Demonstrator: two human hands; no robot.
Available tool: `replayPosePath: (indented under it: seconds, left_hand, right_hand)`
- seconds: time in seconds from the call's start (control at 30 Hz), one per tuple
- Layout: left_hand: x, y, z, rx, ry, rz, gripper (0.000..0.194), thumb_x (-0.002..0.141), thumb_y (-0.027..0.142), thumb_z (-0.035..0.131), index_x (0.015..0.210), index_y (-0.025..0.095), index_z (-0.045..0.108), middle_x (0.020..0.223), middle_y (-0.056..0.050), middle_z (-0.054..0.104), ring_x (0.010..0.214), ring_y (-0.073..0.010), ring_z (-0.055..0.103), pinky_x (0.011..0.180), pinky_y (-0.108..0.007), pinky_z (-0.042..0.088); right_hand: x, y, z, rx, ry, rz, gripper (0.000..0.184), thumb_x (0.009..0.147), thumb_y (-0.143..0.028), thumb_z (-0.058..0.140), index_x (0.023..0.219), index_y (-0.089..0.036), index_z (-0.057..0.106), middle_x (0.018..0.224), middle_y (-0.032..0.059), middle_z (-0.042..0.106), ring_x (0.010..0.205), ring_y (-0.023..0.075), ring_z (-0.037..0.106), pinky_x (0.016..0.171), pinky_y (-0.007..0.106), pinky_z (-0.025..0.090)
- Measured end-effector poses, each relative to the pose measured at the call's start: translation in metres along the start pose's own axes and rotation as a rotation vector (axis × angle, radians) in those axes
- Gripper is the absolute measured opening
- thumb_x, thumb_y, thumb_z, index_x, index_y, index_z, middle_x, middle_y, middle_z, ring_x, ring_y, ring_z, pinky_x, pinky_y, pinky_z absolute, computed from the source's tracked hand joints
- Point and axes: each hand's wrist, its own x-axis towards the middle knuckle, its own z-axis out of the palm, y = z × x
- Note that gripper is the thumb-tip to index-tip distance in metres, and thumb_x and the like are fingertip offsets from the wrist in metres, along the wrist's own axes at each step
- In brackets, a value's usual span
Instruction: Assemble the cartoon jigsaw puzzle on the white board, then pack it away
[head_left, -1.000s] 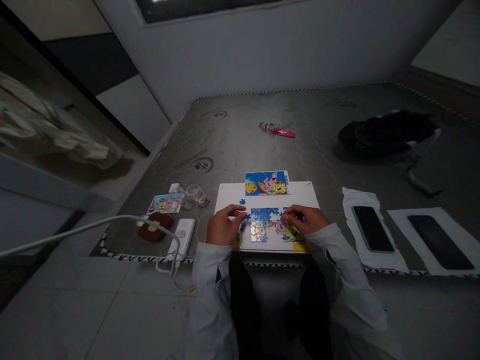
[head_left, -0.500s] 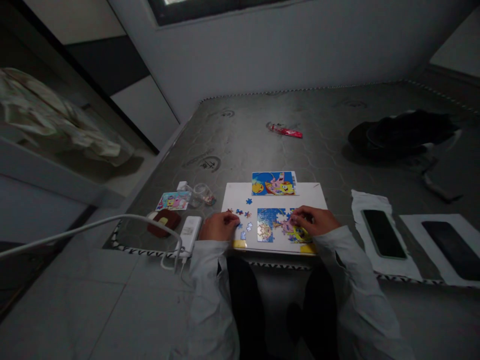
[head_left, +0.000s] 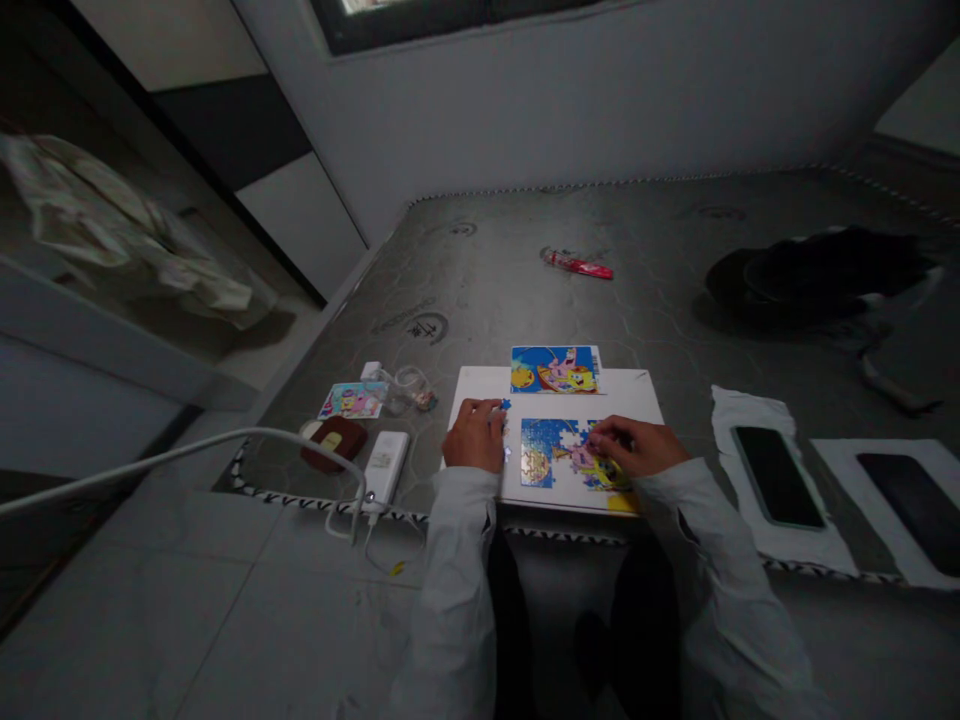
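Note:
A partly assembled jigsaw puzzle [head_left: 537,452] with a cartoon picture lies on a white board [head_left: 480,380]; gaps show in its upper right part. My right hand [head_left: 643,446] rests over the puzzle's right side, thumb and fingers pinched together at its edge. Whatever those fingertips hold is hidden. Over the loose pieces at the board's left is my left hand [head_left: 475,438], palm down with fingers stretched forward. A blue puzzle piece [head_left: 505,404] shows just beyond its fingertips, and other pieces are partly covered by the hand. The cartoon reference card [head_left: 555,371] lies along the board's far edge.
Left of the board are a white power bank [head_left: 385,468] with a cable, a brown case [head_left: 334,444], another cartoon card [head_left: 352,400] and a clear container [head_left: 409,392]. Two phones [head_left: 778,476] lie on white sheets at right. A red packet [head_left: 581,265] lies farther back.
My left hand has moved forward and right across the loose pieces, opening from a pinch and covering most of them. My right hand stays pinched at the puzzle. The view has shifted slightly.

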Motion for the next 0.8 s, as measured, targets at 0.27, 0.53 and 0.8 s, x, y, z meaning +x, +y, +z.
replayPosePath:
  seconds: [0.27, 0.53, 0.8]
  left_hand:
    - [0.011, 0.009, 0.01, 0.039, -0.001, -0.125, 0.016, 0.084, 0.035, 0.064, 0.097, 0.028, 0.071, 0.113, -0.005, 0.061, 0.093, -0.021, 0.063, 0.074, -0.03, 0.046]
    - [0.013, 0.008, 0.009, -0.05, -0.028, -0.109, 0.015, 0.081, 0.025, 0.065, 0.095, 0.029, 0.066, 0.092, 0.001, 0.071, 0.084, -0.0187, 0.064, 0.072, -0.028, 0.043]
    - [-0.002, 0.035, 0.014, -0.567, -0.04, 0.158, 0.02, 0.085, 0.02, 0.057, 0.098, 0.024, 0.07, 0.1, -0.002, 0.07, 0.09, -0.0146, 0.065, 0.069, -0.022, 0.048]
  right_hand:
    - [0.001, 0.004, 0.002, 0.046, -0.018, 0.018, 0.024, 0.08, -0.039, 0.056, 0.086, -0.021, 0.071, 0.074, 0.0022, 0.074, 0.06, 0.0143, 0.061, 0.058, 0.026, 0.043]
    - [0.0, 0.001, 0.001, 0.042, -0.012, 0.048, 0.024, 0.081, -0.039, 0.055, 0.087, -0.021, 0.07, 0.075, 0.0023, 0.074, 0.064, 0.0153, 0.063, 0.06, 0.027, 0.043]
    - [0.001, -0.013, 0.005, 0.072, 0.101, 0.003, 0.027, 0.081, -0.042, 0.056, 0.089, -0.022, 0.071, 0.069, 0.0006, 0.07, 0.057, 0.0131, 0.057, 0.056, 0.024, 0.041]
